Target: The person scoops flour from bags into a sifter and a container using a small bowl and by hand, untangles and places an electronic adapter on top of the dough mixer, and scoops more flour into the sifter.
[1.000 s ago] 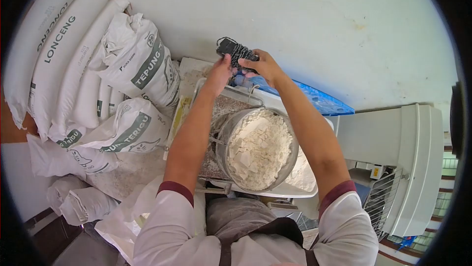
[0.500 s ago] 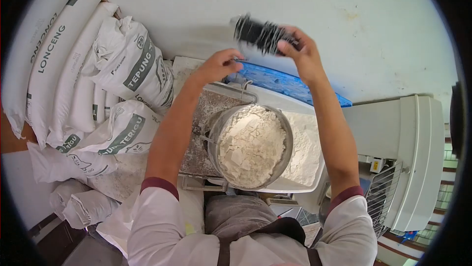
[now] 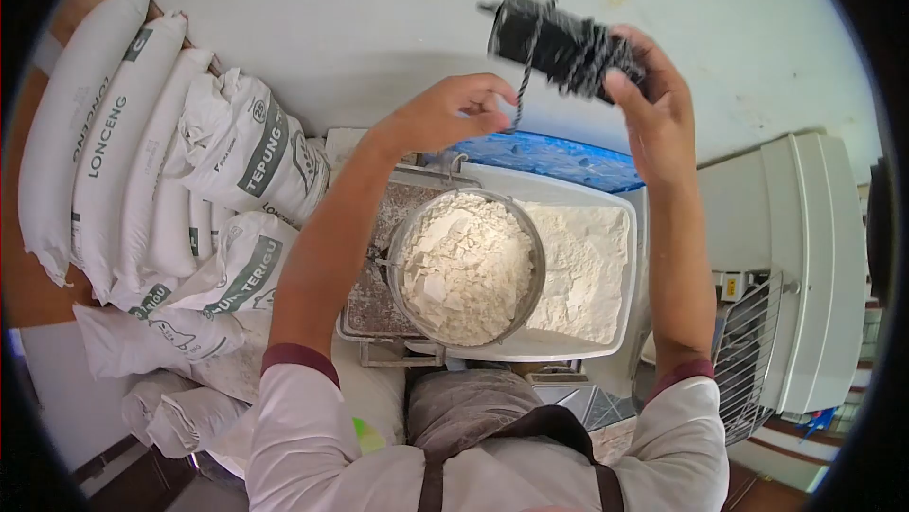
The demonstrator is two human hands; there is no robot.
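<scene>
My right hand (image 3: 653, 95) grips a black block (image 3: 554, 43) wound with dark twisted cord, held up in front of the wall. A strand of the cord (image 3: 524, 86) runs down from the block to my left hand (image 3: 454, 112), whose thumb and fingers are pinched at its lower end. Below the hands, a round metal bowl or sieve (image 3: 541, 275) holds lumpy pale flour (image 3: 464, 266). It rests over a white tub (image 3: 629, 275) with more flour (image 3: 582, 270) in it. A blue lid or panel (image 3: 568, 161) lies behind the tub.
Stacked white flour sacks (image 3: 118, 147) fill the left side, with an opened sack (image 3: 251, 143) beside them. Rolled sacks (image 3: 189, 417) lie at the lower left. On the right are a pale cabinet-like appliance (image 3: 805, 256) and a wire rack (image 3: 753, 351).
The block has moved up and right in my right hand. My left hand let go of the block and now draws out a strand of cord. The view has shifted slightly.
</scene>
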